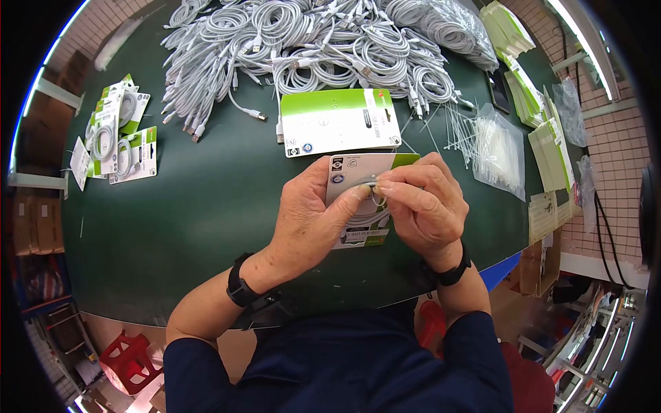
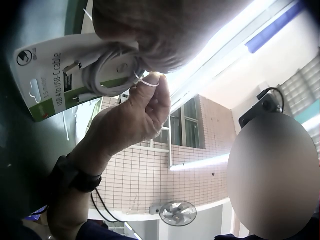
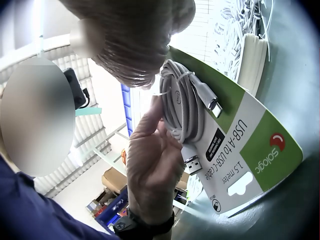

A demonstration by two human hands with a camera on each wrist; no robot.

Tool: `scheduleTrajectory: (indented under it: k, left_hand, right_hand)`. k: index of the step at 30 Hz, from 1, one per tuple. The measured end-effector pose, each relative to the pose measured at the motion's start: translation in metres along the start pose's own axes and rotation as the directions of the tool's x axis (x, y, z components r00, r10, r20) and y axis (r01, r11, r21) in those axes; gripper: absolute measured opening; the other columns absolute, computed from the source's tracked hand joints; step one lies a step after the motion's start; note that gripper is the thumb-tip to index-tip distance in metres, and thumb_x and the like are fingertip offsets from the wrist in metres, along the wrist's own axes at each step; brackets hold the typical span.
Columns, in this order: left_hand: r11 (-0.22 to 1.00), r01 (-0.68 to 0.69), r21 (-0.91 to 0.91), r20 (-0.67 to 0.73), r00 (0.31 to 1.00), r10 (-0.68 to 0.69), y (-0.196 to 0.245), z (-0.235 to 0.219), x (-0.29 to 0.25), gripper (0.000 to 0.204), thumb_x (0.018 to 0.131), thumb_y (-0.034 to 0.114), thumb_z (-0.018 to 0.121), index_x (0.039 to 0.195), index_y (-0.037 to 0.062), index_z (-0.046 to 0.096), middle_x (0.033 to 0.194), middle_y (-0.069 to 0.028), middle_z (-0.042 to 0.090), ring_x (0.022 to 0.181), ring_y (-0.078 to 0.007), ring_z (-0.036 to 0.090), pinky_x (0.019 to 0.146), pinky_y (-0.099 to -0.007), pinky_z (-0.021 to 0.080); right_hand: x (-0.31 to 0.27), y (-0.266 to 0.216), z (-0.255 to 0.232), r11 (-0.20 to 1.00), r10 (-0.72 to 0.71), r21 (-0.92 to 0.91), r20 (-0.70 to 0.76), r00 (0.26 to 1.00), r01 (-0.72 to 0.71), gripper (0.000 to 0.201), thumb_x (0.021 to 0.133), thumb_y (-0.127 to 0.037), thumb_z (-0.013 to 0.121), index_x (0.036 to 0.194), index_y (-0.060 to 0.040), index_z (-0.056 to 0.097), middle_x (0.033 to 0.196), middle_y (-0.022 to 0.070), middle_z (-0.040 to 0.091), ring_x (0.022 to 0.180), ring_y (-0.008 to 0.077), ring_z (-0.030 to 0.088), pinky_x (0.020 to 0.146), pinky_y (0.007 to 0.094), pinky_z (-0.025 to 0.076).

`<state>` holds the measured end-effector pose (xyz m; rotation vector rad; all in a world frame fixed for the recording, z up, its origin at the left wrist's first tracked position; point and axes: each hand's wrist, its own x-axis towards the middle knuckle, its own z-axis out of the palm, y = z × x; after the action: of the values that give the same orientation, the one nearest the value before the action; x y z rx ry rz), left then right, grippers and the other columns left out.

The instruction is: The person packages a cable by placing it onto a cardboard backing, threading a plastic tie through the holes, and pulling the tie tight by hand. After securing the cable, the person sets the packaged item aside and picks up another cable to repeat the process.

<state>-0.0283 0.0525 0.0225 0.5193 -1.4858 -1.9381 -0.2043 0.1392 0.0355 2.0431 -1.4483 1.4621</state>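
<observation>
My left hand (image 1: 303,220) grips a white and green printed card (image 1: 341,177), its thumb on the front. A coiled grey USB cable (image 3: 182,107) lies against the card, with its USB-A plug (image 3: 193,165) and USB-C plug (image 3: 216,108) showing in the right wrist view. In the left wrist view a thin white cable tie (image 2: 145,81) loops out from the coil. My right hand (image 1: 430,206) pinches this tie between thumb and fingertips, close beside the left thumb. The back of the card is hidden in the head view.
Beyond the hands lies a stack of cards (image 1: 337,127), with a large heap of coiled cables (image 1: 310,41) behind it. Right of these are loose cable ties (image 1: 458,138), a bag of ties (image 1: 497,155) and more card stacks (image 1: 549,151). Carded cables (image 1: 110,138) lie at left.
</observation>
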Motion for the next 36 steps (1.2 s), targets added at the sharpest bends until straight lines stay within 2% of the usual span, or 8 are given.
scheduleTrajectory:
  k: [5,8,15,28,31,32,35,36]
  left_hand:
    - [0.999,0.036,0.01,0.048,0.998,-0.036,-0.001,-0.004,0.002,0.033,0.101,0.005,0.068,0.132,-0.0032,0.062,0.122,-0.0115,0.073,0.108,-0.0149,0.07,0.096,-0.0325,0.058]
    - [0.998,0.063,0.031,0.079,0.995,-0.066,0.0,-0.007,0.002,0.035,0.103,0.006,0.066,0.136,-0.0042,0.058,0.128,-0.0127,0.071,0.114,-0.0161,0.068,0.101,-0.0338,0.056]
    - [0.999,0.0,0.054,0.042,0.999,-0.003,-0.005,-0.005,0.001,0.03,0.101,0.006,0.067,0.129,-0.0026,0.062,0.118,-0.0122,0.074,0.104,-0.0148,0.071,0.092,-0.0326,0.06]
    - [0.996,0.013,0.085,0.033,0.999,-0.016,0.001,-0.007,0.003,0.035,0.099,0.006,0.068,0.132,-0.0039,0.062,0.117,-0.0137,0.075,0.104,-0.017,0.072,0.092,-0.0329,0.06]
    - [0.996,0.042,0.078,0.041,0.998,-0.045,0.004,-0.008,0.003,0.034,0.099,0.005,0.068,0.131,-0.0041,0.062,0.118,-0.0139,0.074,0.104,-0.0168,0.072,0.092,-0.0327,0.06]
    - [0.997,0.049,0.065,0.05,0.997,-0.053,0.004,-0.008,0.003,0.033,0.099,0.005,0.069,0.13,-0.0043,0.062,0.118,-0.0139,0.074,0.104,-0.0168,0.072,0.092,-0.0327,0.06]
    - [0.998,0.063,0.025,0.104,0.992,-0.066,0.009,-0.003,-0.002,0.03,0.098,0.003,0.069,0.126,-0.0047,0.061,0.116,-0.014,0.073,0.103,-0.0168,0.072,0.091,-0.0325,0.06]
    - [0.998,0.064,0.013,0.127,0.99,-0.065,0.012,-0.002,-0.002,0.029,0.098,0.002,0.07,0.125,-0.0047,0.061,0.116,-0.014,0.073,0.103,-0.0169,0.072,0.091,-0.0325,0.06]
  right_hand:
    - [0.004,-0.003,-0.004,0.999,0.053,-0.007,0.076,0.996,-0.053,0.033,0.077,0.008,0.081,0.104,-0.0097,0.076,0.095,0.0076,0.076,0.071,0.0204,0.063,0.059,0.0295,0.049]
    - [0.003,0.001,-0.003,0.999,0.027,-0.029,0.084,0.996,-0.025,0.041,0.066,0.004,0.084,0.104,-0.0097,0.076,0.093,0.0046,0.075,0.068,0.02,0.061,0.057,0.0296,0.05]
    - [0.002,0.001,-0.005,0.993,-0.082,-0.077,0.104,0.991,0.09,0.036,0.068,0.001,0.082,0.101,-0.0075,0.075,0.095,0.0065,0.076,0.065,0.0201,0.062,0.054,0.0297,0.049]
    - [0.017,-0.004,-0.016,0.989,0.151,-0.036,0.199,0.968,-0.147,0.028,0.07,0.001,0.087,0.094,-0.011,0.079,0.097,0.0034,0.072,0.086,0.0226,0.062,0.072,0.0336,0.051]
    - [0.008,0.003,-0.019,0.881,0.361,0.3,0.073,0.93,-0.366,0.032,0.073,0.004,0.086,0.102,-0.009,0.078,0.097,0.0062,0.072,0.09,0.0207,0.065,0.075,0.0296,0.052]
    - [0.005,0.014,-0.023,0.876,0.348,0.347,0.025,0.937,-0.335,0.024,0.086,0.001,0.08,0.11,-0.003,0.075,0.099,0.0084,0.073,0.091,0.0165,0.067,0.078,0.0261,0.052]
    - [0.001,0.023,-0.026,0.491,0.777,0.496,0.123,0.618,-0.716,0.017,0.098,-0.008,0.072,0.112,0.0023,0.073,0.1,0.0077,0.074,0.087,0.0119,0.066,0.077,0.025,0.052]
    - [-0.004,0.028,-0.023,0.386,0.79,0.531,0.232,0.568,-0.754,0.021,0.104,-0.014,0.066,0.11,0.0047,0.073,0.1,0.0074,0.074,0.086,0.0094,0.066,0.078,0.0245,0.052]
